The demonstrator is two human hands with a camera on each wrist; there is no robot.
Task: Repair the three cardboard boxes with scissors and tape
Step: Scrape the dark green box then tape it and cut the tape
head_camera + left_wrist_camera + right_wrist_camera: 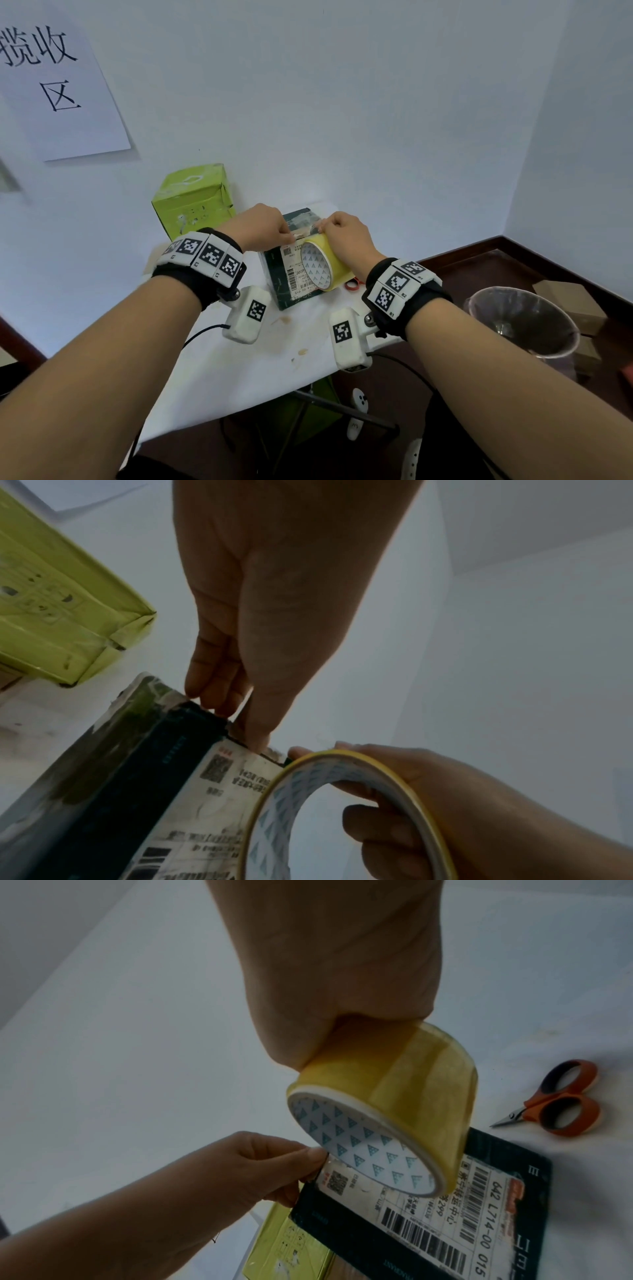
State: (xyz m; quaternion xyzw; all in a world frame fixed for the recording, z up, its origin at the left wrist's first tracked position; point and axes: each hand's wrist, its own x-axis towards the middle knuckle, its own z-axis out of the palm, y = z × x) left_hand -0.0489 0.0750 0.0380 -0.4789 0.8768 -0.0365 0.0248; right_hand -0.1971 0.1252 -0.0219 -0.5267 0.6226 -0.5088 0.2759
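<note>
Nearest, right hand (346, 240) curled around yellow tape roll (320, 265), light and rigid: hold by the core. Left hand (262, 228) pinches the thin, clingy tape end at dark box (281, 291) top edge. Scissors (555, 1099) on desk (239, 359); green box (191, 198) beyond.

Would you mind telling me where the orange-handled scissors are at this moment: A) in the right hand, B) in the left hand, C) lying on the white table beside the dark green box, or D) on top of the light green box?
C: the orange-handled scissors lie on the white table beside the dark green cardboard box, while the right hand grips the yellow tape roll.
</note>
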